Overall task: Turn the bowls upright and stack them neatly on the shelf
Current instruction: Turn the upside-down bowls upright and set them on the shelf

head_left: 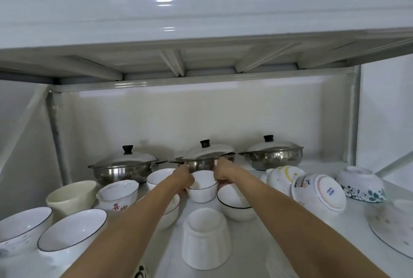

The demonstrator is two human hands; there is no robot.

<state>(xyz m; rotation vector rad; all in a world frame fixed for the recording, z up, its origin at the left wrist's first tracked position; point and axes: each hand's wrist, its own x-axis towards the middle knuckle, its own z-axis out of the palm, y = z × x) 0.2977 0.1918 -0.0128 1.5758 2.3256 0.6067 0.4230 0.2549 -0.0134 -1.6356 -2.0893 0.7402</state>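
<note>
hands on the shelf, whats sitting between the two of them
In the head view, a white bowl with a dark rim sits upright between the left hand and the right hand, gripped at its rim on both sides.

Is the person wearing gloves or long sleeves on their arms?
No. Both forearms are bare as far as the picture shows, with no sleeves in view. The left hand and right hand wear no gloves. No watch or bracelet shows.

Three lidded steel pots (202,158) stand along the back wall (201,116).
</note>
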